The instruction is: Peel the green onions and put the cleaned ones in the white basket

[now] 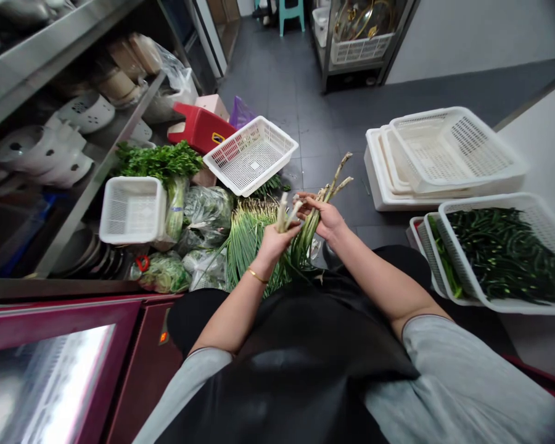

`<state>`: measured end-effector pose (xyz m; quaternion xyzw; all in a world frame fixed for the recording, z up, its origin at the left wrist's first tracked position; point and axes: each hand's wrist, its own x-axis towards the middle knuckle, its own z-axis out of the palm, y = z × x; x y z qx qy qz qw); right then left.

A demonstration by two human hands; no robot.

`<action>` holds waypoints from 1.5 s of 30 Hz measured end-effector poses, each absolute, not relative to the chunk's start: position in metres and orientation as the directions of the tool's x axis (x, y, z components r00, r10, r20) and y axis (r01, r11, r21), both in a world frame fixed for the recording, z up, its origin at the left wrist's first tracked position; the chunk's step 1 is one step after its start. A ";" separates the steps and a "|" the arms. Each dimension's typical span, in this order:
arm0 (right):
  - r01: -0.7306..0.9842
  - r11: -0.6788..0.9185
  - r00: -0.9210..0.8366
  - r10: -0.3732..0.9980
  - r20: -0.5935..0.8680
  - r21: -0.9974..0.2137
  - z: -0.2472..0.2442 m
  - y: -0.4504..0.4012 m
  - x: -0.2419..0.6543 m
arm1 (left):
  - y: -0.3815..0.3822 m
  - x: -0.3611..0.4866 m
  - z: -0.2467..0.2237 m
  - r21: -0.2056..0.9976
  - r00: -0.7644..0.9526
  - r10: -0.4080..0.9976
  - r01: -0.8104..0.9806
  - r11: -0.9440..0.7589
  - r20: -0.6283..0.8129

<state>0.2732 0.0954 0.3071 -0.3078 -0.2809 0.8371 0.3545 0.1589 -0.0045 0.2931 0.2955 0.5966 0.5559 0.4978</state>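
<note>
My left hand (276, 243) is closed around a few scallions, their peeled white ends (284, 216) sticking up past the fingers. Closed on a second bunch of scallions (311, 228), my right hand (326, 216) is close beside it. The root ends of that bunch look brown and unpeeled and point away from me. Its green leaves hang down between my forearms. Below and left of my hands lies a large pile of scallions (247, 240), roots facing away. The right fingertips are partly hidden behind the stalks.
A white basket (245, 183) stands beyond the pile, near a red container (198, 132). Leafy greens (160, 160), bagged vegetables (206, 213) and a white tub (132, 231) sit left. At right are stacked white baskets (485, 179) and a basket of green peppers (504, 253). Shelving (102, 166) borders the left.
</note>
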 end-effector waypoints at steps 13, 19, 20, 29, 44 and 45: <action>-0.137 -0.441 -0.496 0.806 -0.323 -0.887 0.301 0.107 0.303 | 0.011 0.125 0.291 0.892 -0.266 0.881 -0.346 0.292 -0.392; 0.161 -0.092 -0.588 0.791 -0.170 -0.983 0.292 0.079 0.287 | 0.018 0.125 0.299 0.887 -0.292 0.876 -0.379 0.264 -0.385; 0.159 -0.072 -0.583 0.798 -0.152 -0.985 0.291 0.075 0.283 | 0.019 0.126 0.298 0.893 -0.305 0.879 -0.381 0.241 -0.367; -0.137 -0.288 -0.510 0.841 -0.182 -0.948 0.300 0.082 0.279 | 0.002 0.133 0.283 0.854 -0.120 0.923 -0.437 0.281 -0.366; -0.049 -0.469 -0.709 0.639 -0.300 -0.882 0.329 0.096 0.272 | -0.020 0.087 0.275 0.859 -0.226 0.887 -0.428 0.280 -0.402; -0.045 -0.497 -0.730 0.608 -0.311 -0.866 0.334 0.099 0.273 | -0.025 0.079 0.272 0.856 -0.214 0.887 -0.426 0.292 -0.409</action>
